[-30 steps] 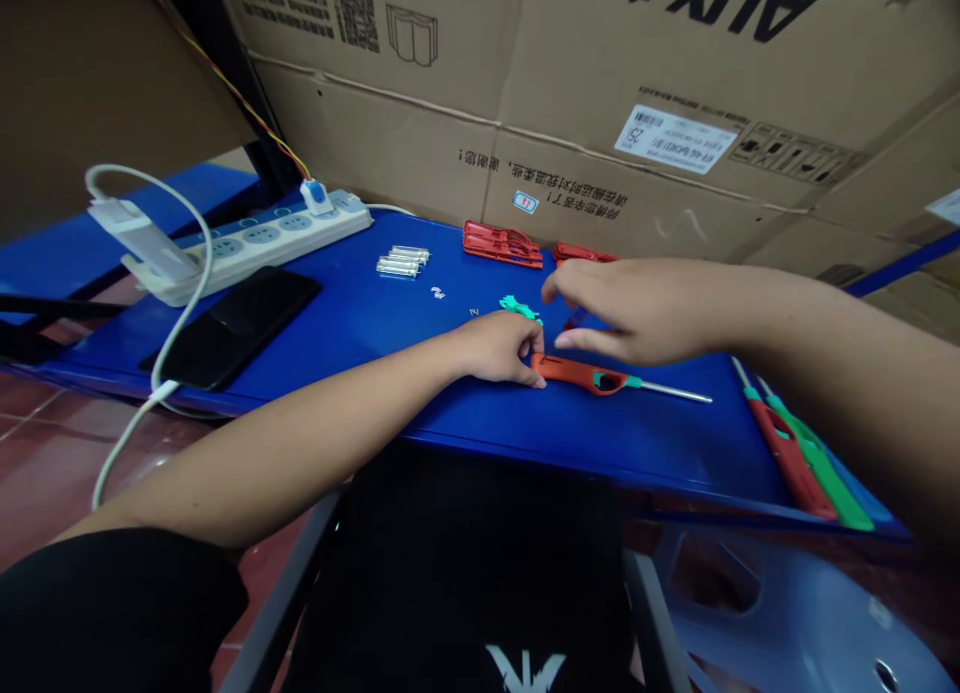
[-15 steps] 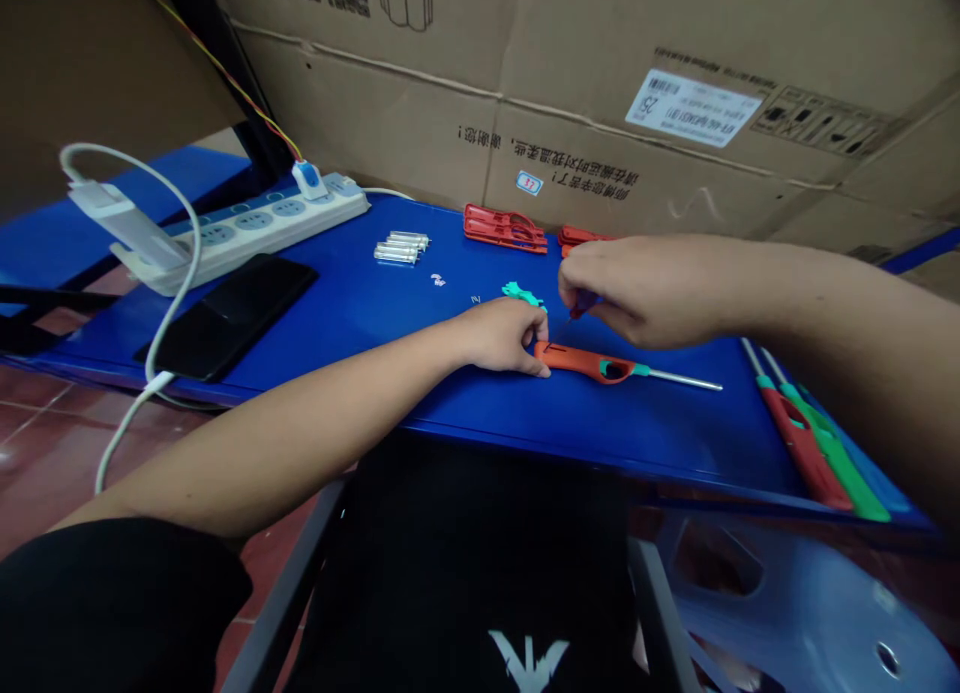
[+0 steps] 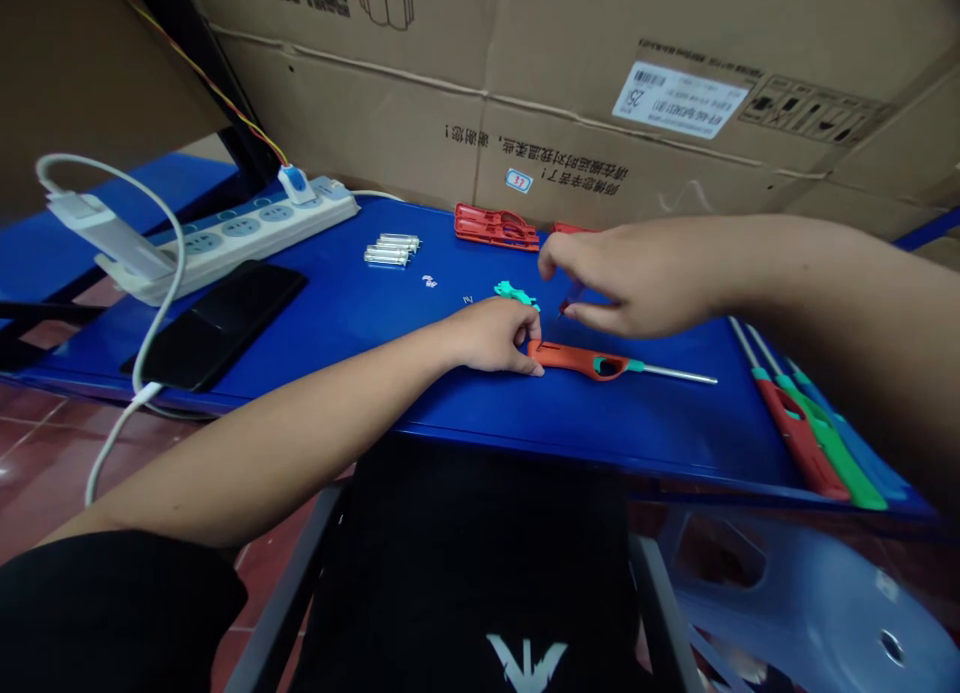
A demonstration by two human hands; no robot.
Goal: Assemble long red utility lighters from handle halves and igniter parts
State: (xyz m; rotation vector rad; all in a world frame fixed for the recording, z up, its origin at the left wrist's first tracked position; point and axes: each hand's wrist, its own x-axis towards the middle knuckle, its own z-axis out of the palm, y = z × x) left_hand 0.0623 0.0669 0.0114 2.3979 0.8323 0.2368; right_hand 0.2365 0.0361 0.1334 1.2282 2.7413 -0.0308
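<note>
Your left hand (image 3: 495,335) is clamped on the butt of the orange lighter (image 3: 571,357), thumb on the near side and fingers on the far side. From that grip the lighter stretches away to your right, its long axis nearly level across your front, the thin tip dipping slightly towards you. The left hand is the nearer one, since it touches the lighter; your right hand (image 3: 637,281) hangs just beyond the handle, on the side away from your body. Its thumb and forefinger stand apart, with a small dark-red thing (image 3: 564,306) by the thumb tip; you cannot tell from this view whether the hidden fingers grip it.

The handle is smooth, gently bowed plastic with a narrow dark slot near the butt and an oval finger loop, where turquoise plastic shows. A turquoise collar (image 3: 635,366) leads into a slim, shiny metal rod (image 3: 679,374). Just past your left knuckles lies a jagged turquoise piece (image 3: 516,293); further off are ribbed, glossy red shells (image 3: 495,227) and clear, rounded tubes (image 3: 391,250) in a row. Under them all, the blue table (image 3: 637,428) has a slick sheen, against matt, creased cardboard (image 3: 360,88) behind.
</note>
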